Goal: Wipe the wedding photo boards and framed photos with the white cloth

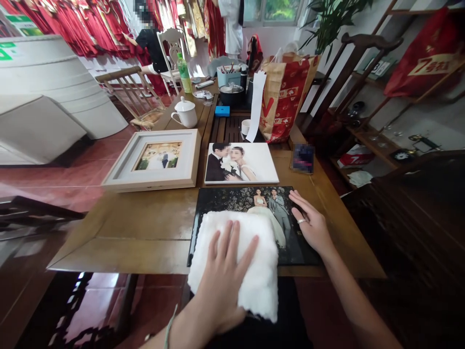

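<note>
A dark glossy wedding photo panel (225,198) lies flat at the near edge of the wooden table. My left hand (225,274) presses a white fluffy cloth (254,225) onto the panel's left part, fingers spread; the cloth's near side hangs past the table edge. On the panel's right side rests my right hand (314,225), fingers stretched out, with a ring on one of them. Just beyond lies a white-edged photo panel (257,162) of a couple. A white picture frame (189,160) with a small photo sits to the left.
A white lidded mug (186,114), a green-labelled bottle (184,75), a small blue box (222,111) and a red-brown paper bag (279,106) stand farther back on the table (145,218). A wooden chair (348,63) is at the right. Another person (154,48) is in the background.
</note>
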Available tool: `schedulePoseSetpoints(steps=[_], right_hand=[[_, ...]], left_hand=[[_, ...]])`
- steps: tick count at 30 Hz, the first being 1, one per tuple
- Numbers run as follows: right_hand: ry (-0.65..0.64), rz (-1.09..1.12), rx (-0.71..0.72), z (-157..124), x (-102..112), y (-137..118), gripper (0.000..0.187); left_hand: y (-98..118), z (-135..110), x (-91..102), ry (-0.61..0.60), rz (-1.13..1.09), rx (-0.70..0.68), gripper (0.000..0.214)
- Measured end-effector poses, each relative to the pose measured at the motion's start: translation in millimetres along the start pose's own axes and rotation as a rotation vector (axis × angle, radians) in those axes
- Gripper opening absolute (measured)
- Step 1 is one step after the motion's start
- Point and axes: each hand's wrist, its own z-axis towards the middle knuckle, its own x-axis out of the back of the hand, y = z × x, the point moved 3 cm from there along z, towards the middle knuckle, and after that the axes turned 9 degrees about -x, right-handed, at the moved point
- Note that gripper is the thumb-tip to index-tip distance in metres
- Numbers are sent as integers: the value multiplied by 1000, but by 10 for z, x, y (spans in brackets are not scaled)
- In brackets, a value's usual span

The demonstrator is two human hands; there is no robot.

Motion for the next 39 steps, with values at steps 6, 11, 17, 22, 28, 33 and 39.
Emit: schedulePoseSetpoints(steps=[6,11,17,22,28,33,39], right_hand=[[-11,23,18,18,-7,27,38],[-14,70,13,25,-19,35,38],[4,59,-10,19,3,-35,38],[-6,71,-47,11,0,-45,40],[-18,95,-32,2,13,-25,39],[22,100,-36,24,30,62,37],[53,143,-53,40,20,137,36]], left_hand=[[-272,786,282,7,46,85,96],[-279,1156,335,29,168,197,92],[235,761,102,10,247,-8,118],[483,303,15,-49,162,-244,113],[279,624,150,-93,139,-108,104],[40,1203,302,-66,224,-23,97],[-56,1442,341,-4,245,-28,92]])
